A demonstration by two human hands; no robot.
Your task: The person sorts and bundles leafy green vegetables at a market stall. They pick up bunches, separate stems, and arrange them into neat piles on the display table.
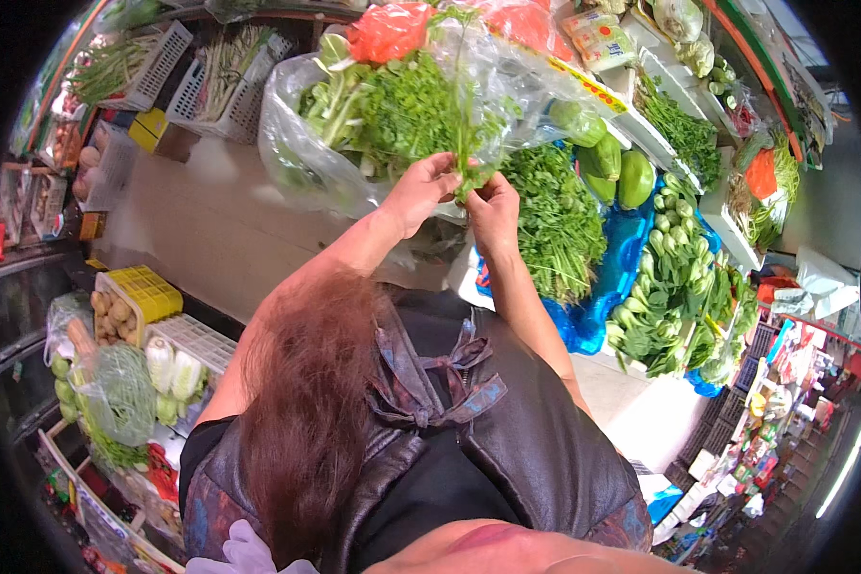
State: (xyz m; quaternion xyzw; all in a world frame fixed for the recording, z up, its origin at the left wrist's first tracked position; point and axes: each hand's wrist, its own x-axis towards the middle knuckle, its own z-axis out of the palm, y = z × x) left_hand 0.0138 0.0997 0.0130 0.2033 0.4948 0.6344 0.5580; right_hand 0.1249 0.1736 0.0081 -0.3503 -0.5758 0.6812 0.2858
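Above a large clear plastic bag [287, 143] full of leafy greens, my left hand [425, 190] and my right hand [493, 208] almost meet. Between their fingertips they pinch a thin sprig of leafy herb [465, 154], its stalk pointing away from me. Inside the bag lie bunched green herbs [410, 107] and pale-stemmed leafy greens [337, 107]. A red plastic bag [389, 32] rests at its far side. Just right of my right hand, a big pile of cut herbs [556, 215] lies on blue plastic sheeting [626, 251].
Green papayas [635, 179] and small bok choy [671, 258] sit to the right, with white foam boxes [664, 136] beyond. White crates [222, 107] of long vegetables stand at the far left. Nearer on the left are a yellow basket [143, 290] with potatoes and Chinese cabbages [184, 373].
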